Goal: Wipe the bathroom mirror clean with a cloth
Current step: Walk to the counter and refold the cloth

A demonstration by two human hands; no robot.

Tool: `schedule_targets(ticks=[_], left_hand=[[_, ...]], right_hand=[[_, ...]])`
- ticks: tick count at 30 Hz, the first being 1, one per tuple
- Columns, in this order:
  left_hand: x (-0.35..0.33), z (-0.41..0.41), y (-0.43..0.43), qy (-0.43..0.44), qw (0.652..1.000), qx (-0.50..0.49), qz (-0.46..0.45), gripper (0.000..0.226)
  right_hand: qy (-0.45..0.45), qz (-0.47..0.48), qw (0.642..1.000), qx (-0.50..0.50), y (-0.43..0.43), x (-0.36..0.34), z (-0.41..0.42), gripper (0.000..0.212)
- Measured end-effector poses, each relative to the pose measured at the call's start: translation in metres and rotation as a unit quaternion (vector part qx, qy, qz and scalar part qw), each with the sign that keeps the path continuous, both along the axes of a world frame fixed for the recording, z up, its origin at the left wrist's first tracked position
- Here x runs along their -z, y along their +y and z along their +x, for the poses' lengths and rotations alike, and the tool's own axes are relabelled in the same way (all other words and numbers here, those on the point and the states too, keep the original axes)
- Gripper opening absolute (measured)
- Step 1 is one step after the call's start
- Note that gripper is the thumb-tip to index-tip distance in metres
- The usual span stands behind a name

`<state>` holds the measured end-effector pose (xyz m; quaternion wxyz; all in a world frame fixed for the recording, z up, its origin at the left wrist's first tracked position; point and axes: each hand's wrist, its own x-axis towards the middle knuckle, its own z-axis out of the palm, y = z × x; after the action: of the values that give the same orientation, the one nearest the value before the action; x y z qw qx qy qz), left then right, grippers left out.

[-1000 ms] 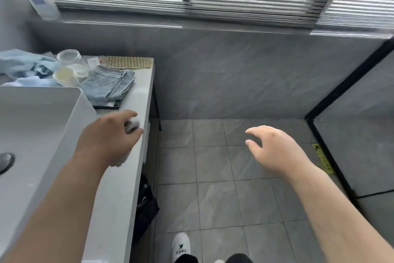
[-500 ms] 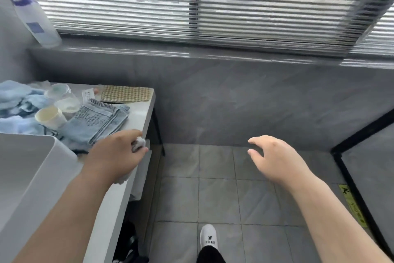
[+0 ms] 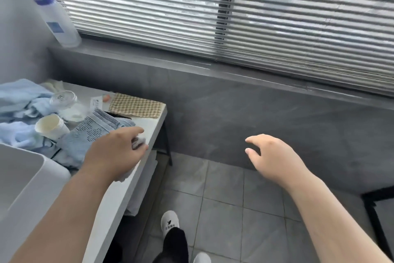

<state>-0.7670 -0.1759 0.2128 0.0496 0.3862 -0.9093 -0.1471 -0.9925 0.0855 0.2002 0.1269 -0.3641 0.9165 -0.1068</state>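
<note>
Over the last second the left hand (image 3: 113,154) has moved farther along the right edge of the counter (image 3: 119,194), reaching the folded blue fabric (image 3: 93,132). Its fingers stay curled round a small white cloth (image 3: 139,142), which peeks out at the fingertips and below the palm. The right hand (image 3: 275,156) hangs over the floor tiles as before, fingers loosely spread and empty. No mirror is in view, so this looks like fetching or putting away the cloth; which one is unclear.

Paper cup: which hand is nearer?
Left. The left hand, gripping a cloth, is over the counter right of the paper cup; the right hand hangs over the floor, farther right.
</note>
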Motion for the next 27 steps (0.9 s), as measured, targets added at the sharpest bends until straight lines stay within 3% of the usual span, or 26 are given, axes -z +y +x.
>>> schedule_targets(ticks=[14,20,27], left_hand=[[0.013,-0.095,-0.14,0.029,0.999,-0.018,0.033,0.037],[0.013,-0.134,-0.187,0.033,0.997,-0.041,0.052,0.038],[0.019,-0.162,-0.214,0.072,0.99,-0.094,0.08,0.03]], right_hand=[[0.021,0.026,0.999,-0.012,-0.141,-0.012,-0.111,0.038],[0.022,-0.008,1.0,-0.013,-0.188,-0.014,-0.15,0.037],[0.004,-0.058,0.993,-0.103,-0.251,-0.012,-0.192,0.032]])
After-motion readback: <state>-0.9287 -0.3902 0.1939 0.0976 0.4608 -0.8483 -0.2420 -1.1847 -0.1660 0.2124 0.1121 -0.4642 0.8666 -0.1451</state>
